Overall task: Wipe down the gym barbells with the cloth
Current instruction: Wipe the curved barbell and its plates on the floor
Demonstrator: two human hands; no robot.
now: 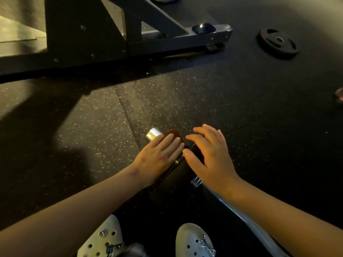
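— So where's the cloth? Lighting's rough, can't spot it.

— lol yeah, it's dim. Going from the left: a dark rack frame stands well beyond the hands. The left hand lies flat, fingers straight and together, pressing the brown cloth down onto the barbell. It isn't curled round anything, just palm and fingers on top. A bit of cloth pokes out past the fingertips, and the sleeve's chrome end sticks out just left of that.

— And the bar itself?

— It's lying on the speckled rubber floor. It runs back under the left palm, through a dark weight plate between the two wrists, then off under the right forearm.

— Right hand grabbing anything?

— Nope. The right hand is loose, fingers spread, nothing in it, right beside the cloth and above the plate. Its thumb tip sits close to the left fingertips. Can't tell if it touches the plate. Far beyond it, off to the right, a loose plate lies flat.
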